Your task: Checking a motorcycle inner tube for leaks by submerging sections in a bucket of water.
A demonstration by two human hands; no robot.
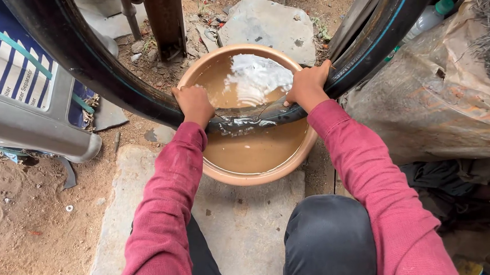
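A black rubber inner tube (85,54) loops from the upper left, down through a tan basin (242,177) of muddy water, and up to the upper right. My left hand (195,104) grips the tube at the basin's left rim. Over at the right rim, my right hand (307,86) grips the same tube. The stretch of tube between my hands lies wet and partly sunk in the water. Both arms wear dark red sleeves. My knees in dark trousers are at the bottom.
The basin stands on a flat stone slab (239,228) set in sandy ground. A grey plastic chair (25,118) is at the left, a rusty post (164,13) behind the basin, a stone (269,23) beyond, and a dusty covered bundle (446,99) with a bottle (428,18) at the right.
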